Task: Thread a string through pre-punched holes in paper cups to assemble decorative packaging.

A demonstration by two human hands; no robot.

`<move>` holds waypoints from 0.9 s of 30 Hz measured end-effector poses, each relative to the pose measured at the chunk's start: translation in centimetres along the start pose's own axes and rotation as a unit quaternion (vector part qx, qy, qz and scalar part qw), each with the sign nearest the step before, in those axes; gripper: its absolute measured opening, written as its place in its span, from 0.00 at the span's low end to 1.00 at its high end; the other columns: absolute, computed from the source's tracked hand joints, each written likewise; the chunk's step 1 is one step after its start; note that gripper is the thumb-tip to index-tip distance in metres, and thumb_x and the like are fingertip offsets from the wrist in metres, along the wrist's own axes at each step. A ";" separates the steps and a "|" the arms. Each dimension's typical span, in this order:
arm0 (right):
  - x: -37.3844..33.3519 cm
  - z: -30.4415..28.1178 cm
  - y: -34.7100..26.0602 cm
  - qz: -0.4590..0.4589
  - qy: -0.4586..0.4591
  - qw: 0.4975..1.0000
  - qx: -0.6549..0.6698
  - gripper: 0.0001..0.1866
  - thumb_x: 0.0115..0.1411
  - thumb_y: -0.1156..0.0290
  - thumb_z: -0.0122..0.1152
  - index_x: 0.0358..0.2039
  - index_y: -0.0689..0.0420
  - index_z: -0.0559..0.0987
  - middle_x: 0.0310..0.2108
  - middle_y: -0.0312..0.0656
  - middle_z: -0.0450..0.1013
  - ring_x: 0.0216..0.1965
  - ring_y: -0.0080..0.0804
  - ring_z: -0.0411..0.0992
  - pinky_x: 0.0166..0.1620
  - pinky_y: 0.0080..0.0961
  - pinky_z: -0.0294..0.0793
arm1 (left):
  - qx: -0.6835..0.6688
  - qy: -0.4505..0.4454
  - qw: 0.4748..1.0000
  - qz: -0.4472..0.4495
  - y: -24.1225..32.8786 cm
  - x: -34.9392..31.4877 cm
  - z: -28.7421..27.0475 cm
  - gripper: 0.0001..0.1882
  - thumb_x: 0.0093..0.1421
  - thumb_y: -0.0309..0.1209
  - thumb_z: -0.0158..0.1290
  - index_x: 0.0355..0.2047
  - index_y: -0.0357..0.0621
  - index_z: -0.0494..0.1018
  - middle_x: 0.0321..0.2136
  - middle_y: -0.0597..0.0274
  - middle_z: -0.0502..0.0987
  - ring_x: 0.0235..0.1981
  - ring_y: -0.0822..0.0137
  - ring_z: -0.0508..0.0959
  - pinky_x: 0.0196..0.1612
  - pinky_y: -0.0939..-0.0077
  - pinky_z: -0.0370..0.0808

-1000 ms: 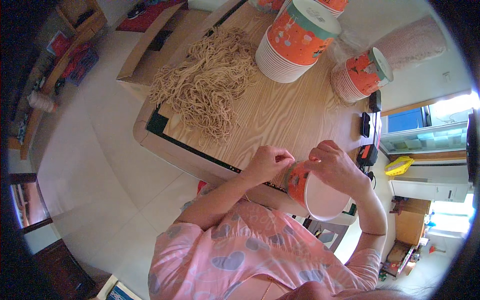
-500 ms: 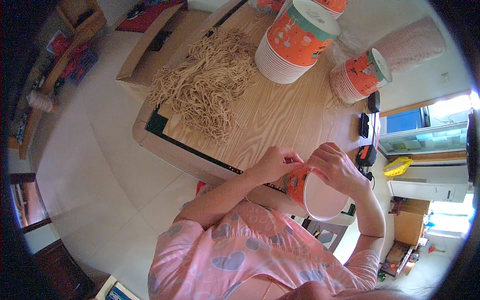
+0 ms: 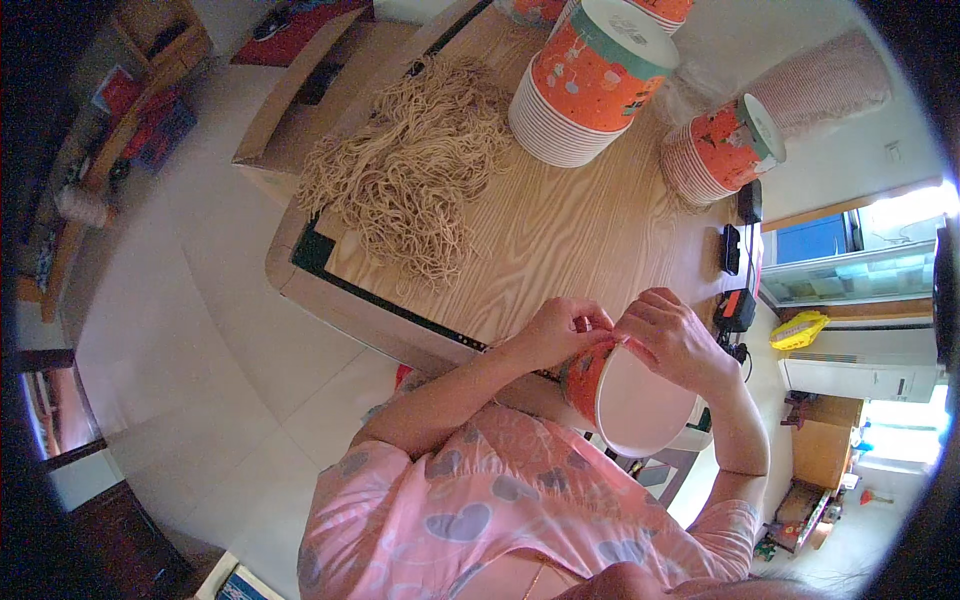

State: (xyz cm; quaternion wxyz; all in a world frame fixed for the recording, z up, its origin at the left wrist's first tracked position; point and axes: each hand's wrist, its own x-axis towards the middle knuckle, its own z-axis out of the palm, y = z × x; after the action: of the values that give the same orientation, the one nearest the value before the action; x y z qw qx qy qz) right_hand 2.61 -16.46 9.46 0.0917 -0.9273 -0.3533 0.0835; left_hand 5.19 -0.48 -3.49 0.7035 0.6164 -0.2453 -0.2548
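A paper bucket (image 3: 645,410), orange outside and white inside, hangs tilted at the table's near edge with its open mouth turned toward the lower right. My left hand (image 3: 565,330) is pinched at its upper rim; what is between the fingertips is too small to make out. My right hand (image 3: 672,338) bends over the same rim from the right, thumb and fingers closed on it. The fingertips of both hands nearly meet there. Farther left on the table lies a loose heap of tan cord (image 3: 415,170).
Stacks of orange and green paper buckets, one large (image 3: 590,90) and one smaller (image 3: 720,150), stand upside down on the wooden table (image 3: 540,230). Small black devices (image 3: 730,250) line its right edge. An open cardboard box (image 3: 320,90) sits beyond the left side.
The paper bucket has tipped slightly, its mouth swinging a little down and left. My left hand has shifted slightly right and down; my right hand stays nearly in place.
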 end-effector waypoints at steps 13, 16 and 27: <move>0.1 -0.2 -0.2 0.001 -0.019 1.000 -0.009 0.07 0.49 0.70 0.56 0.28 0.56 0.72 0.27 0.38 0.67 0.35 0.36 0.68 0.45 0.32 0.66 | 0.049 -0.013 0.999 -0.019 -0.3 -0.2 -0.1 0.08 0.50 0.32 0.58 0.29 0.42 0.76 0.23 0.62 0.74 0.21 0.72 0.71 0.27 0.77 0.70; 0.2 -0.1 -0.2 -0.002 -0.010 1.000 -0.004 0.07 0.48 0.71 0.56 0.28 0.56 0.72 0.27 0.38 0.67 0.35 0.36 0.68 0.45 0.33 0.66 | 0.051 0.003 0.998 0.026 -0.3 -0.2 -0.1 0.07 0.49 0.30 0.59 0.29 0.42 0.76 0.24 0.62 0.73 0.22 0.71 0.71 0.27 0.77 0.70; 0.0 -0.2 -0.5 0.009 -0.029 0.999 0.016 0.09 0.45 0.71 0.58 0.28 0.58 0.71 0.29 0.40 0.68 0.37 0.39 0.68 0.46 0.34 0.66 | 0.070 0.022 0.997 0.041 0.7 -0.8 0.1 0.06 0.48 0.27 0.58 0.26 0.40 0.74 0.23 0.59 0.72 0.22 0.67 0.73 0.26 0.74 0.71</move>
State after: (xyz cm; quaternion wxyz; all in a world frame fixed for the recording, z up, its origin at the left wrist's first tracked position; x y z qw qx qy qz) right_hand 2.34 -16.07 9.80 0.0956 -0.9262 -0.3457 0.1166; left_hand 4.56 -0.01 -2.82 0.6737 0.6588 -0.2722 -0.1949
